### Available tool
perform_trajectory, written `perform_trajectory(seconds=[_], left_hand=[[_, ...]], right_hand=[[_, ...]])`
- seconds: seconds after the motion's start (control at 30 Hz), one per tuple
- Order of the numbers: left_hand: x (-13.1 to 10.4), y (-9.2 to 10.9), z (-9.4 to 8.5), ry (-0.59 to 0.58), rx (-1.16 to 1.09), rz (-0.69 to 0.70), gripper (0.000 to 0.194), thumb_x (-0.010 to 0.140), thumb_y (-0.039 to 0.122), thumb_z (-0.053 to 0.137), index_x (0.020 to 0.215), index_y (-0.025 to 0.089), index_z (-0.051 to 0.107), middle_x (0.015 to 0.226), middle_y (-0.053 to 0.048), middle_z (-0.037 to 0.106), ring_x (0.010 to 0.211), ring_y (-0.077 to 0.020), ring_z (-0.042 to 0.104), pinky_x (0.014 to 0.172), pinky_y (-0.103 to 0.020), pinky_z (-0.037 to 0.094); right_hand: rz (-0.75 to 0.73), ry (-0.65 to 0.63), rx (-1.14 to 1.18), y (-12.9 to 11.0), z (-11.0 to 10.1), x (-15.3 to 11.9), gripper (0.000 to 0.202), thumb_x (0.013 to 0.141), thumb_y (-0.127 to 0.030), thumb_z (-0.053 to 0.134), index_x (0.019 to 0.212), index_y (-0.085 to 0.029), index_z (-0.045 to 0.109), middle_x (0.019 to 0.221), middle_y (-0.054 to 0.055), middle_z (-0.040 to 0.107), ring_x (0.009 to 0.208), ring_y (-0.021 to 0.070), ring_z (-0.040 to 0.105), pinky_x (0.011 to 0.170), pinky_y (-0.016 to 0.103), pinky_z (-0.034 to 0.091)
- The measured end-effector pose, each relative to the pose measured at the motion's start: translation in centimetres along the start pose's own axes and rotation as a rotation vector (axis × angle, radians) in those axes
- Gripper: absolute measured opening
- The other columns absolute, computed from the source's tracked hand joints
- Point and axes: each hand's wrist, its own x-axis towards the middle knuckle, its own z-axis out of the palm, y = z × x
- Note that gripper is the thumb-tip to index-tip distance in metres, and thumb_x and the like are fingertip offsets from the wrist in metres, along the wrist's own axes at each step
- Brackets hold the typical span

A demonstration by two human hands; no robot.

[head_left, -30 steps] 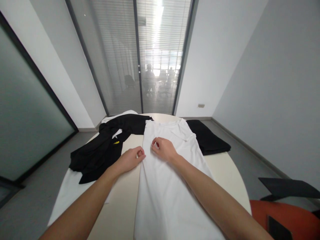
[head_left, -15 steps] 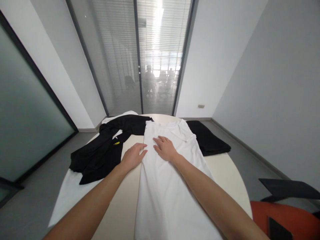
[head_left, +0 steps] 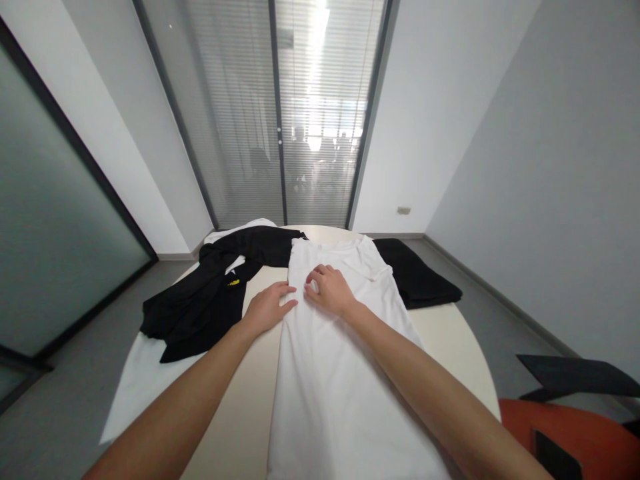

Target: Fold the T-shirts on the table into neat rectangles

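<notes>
A white T-shirt (head_left: 345, 387) lies lengthwise on the table, its collar end at the far side and a sleeve folded in at the upper right. At its left edge is my left hand (head_left: 270, 308), open, with thumb and fingers apart and the fingertips touching the cloth. My right hand (head_left: 331, 291) is over the upper part of the shirt. Its fingers are curled, with a gap between them and the thumb, and no cloth shows in the grasp.
Rumpled black clothing (head_left: 200, 303) with a yellow mark lies on the left, over white cloth (head_left: 135, 387). A folded black garment (head_left: 420, 277) is on the right. The table (head_left: 450, 340) has a rounded edge; an orange chair (head_left: 560, 433) stands at the lower right.
My right hand's fingers have curled in from a flatter spread on the shirt. The left hand has shifted slightly to the right. The clothes look unmoved.
</notes>
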Motion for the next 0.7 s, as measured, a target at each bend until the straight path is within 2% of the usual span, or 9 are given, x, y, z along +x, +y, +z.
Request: perform_trajectory(seconds=[0.07, 0.13, 0.2, 0.27, 0.37, 0.47, 0.57, 0.7], left_hand=[[0.2, -0.2, 0.2, 0.016, -0.012, -0.014, 0.035, 0.087, 0.038, 0.065, 0.119, 0.027, 0.070, 0.138, -0.004, 0.061, 0.124, -0.0245, 0.059, 0.105, -0.032, 0.044], [0.4, -0.5, 0.4, 0.035, -0.035, -0.021, 0.032, 0.085, 0.036, 0.067, 0.115, 0.026, 0.071, 0.135, -0.004, 0.063, 0.123, -0.0246, 0.060, 0.104, -0.032, 0.045], [0.5, -0.7, 0.6, 0.060, -0.054, -0.029, 0.030, 0.084, 0.036, 0.068, 0.111, 0.025, 0.072, 0.133, -0.003, 0.065, 0.121, -0.0243, 0.061, 0.105, -0.033, 0.045], [0.6, -0.8, 0.7, 0.080, -0.054, -0.032, 0.028, 0.084, 0.038, 0.069, 0.109, 0.026, 0.073, 0.132, -0.002, 0.065, 0.119, -0.0239, 0.063, 0.105, -0.033, 0.045], [0.4, -0.6, 0.8, 0.088, -0.036, -0.040, 0.028, 0.084, 0.039, 0.069, 0.110, 0.027, 0.073, 0.132, -0.001, 0.066, 0.118, -0.0240, 0.063, 0.105, -0.033, 0.045], [0.4, -0.3, 0.7, 0.084, -0.019, -0.049, 0.028, 0.085, 0.040, 0.068, 0.109, 0.027, 0.073, 0.132, -0.001, 0.065, 0.118, -0.0244, 0.063, 0.104, -0.034, 0.045], [0.4, -0.3, 0.8, 0.085, -0.006, -0.052, 0.027, 0.085, 0.040, 0.067, 0.108, 0.027, 0.073, 0.132, -0.001, 0.065, 0.119, -0.0245, 0.062, 0.104, -0.034, 0.046], [0.5, -0.4, 0.9, 0.085, 0.003, -0.053, 0.027, 0.086, 0.041, 0.067, 0.108, 0.028, 0.073, 0.133, -0.001, 0.065, 0.119, -0.0249, 0.062, 0.103, -0.035, 0.046]], right_hand=[[-0.180, -0.114, 0.150, -1.5, -1.2, -0.4, 0.019, 0.092, -0.028, 0.059, 0.101, -0.017, 0.071, 0.102, 0.008, 0.069, 0.094, 0.0186, 0.061, 0.086, 0.029, 0.043], [-0.407, -0.256, 0.308, -3.2, -1.9, -1.4, 0.016, 0.090, -0.025, 0.062, 0.099, -0.018, 0.073, 0.096, 0.003, 0.070, 0.085, 0.0139, 0.061, 0.079, 0.023, 0.043], [-0.600, -0.426, 0.420, -4.9, -1.9, -3.1, 0.016, 0.089, -0.027, 0.064, 0.099, -0.021, 0.075, 0.091, 0.000, 0.070, 0.079, 0.0110, 0.061, 0.074, 0.020, 0.043], [-0.727, -0.528, 0.467, -6.3, -1.3, -4.9, 0.020, 0.087, -0.035, 0.068, 0.100, -0.022, 0.076, 0.087, -0.001, 0.069, 0.077, 0.0104, 0.061, 0.072, 0.019, 0.043], [-0.897, -0.532, 0.517, -7.5, 0.0, -7.3, 0.024, 0.087, -0.037, 0.068, 0.104, -0.021, 0.076, 0.091, 0.000, 0.067, 0.084, 0.0106, 0.062, 0.081, 0.020, 0.043], [-0.980, -0.476, 0.490, -7.9, 0.6, -8.5, 0.022, 0.089, -0.036, 0.066, 0.105, -0.023, 0.076, 0.104, 0.002, 0.066, 0.091, 0.0127, 0.061, 0.086, 0.023, 0.041], [-1.023, -0.486, 0.457, -8.4, 0.1, -9.0, 0.018, 0.087, -0.030, 0.066, 0.099, -0.022, 0.076, 0.109, 0.002, 0.067, 0.094, 0.0143, 0.060, 0.084, 0.025, 0.041], [-1.130, -0.552, 0.370, -9.9, -1.3, -9.6, 0.025, 0.086, -0.030, 0.064, 0.107, -0.020, 0.073, 0.107, 0.003, 0.070, 0.097, 0.0192, 0.061, 0.083, 0.031, 0.042]])
